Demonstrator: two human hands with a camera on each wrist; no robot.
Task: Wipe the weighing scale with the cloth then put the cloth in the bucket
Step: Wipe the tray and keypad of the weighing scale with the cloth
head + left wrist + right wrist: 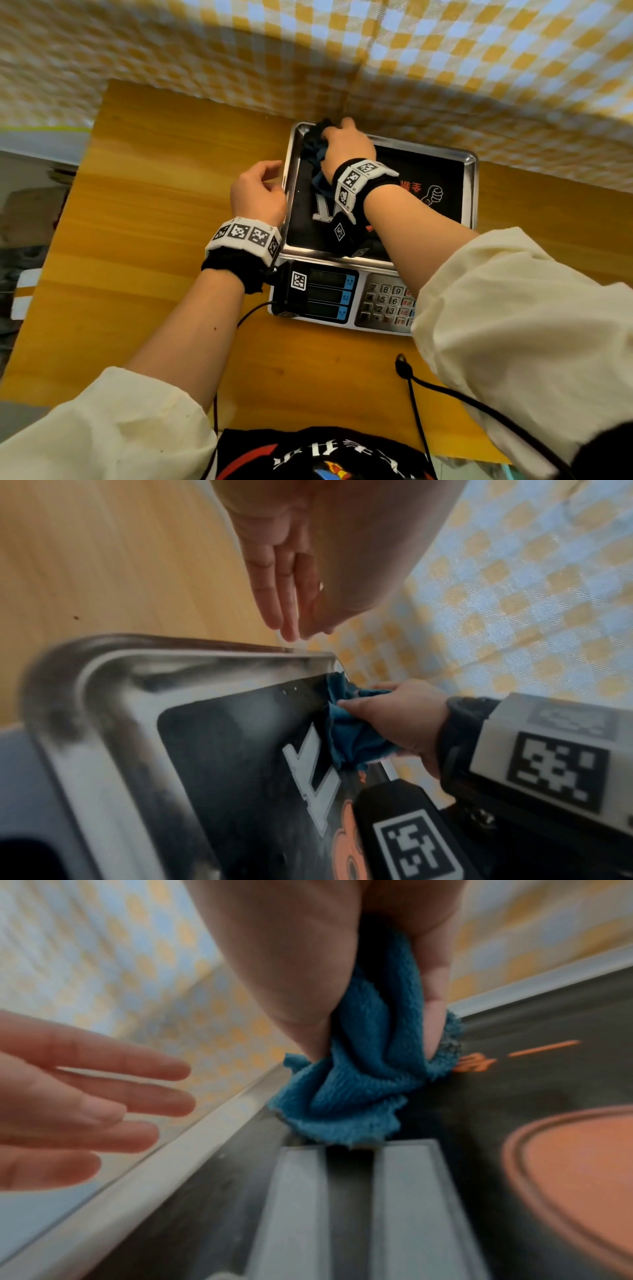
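Head: R hand (346, 144) grips cloth (317, 156) on scale (470, 192)

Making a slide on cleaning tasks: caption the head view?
Right hand rubs blue cloth on the scale's steel pan; left hand alongside.

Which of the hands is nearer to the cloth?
Right. The right hand grips the cloth on the scale tray's far left corner; the left hand is beside the tray's left rim, apart from it.

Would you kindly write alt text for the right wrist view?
The right hand grips a bunched blue cloth against the far corner of the scale's dark tray. The left hand, fingers straight, sits beside the tray's metal rim.
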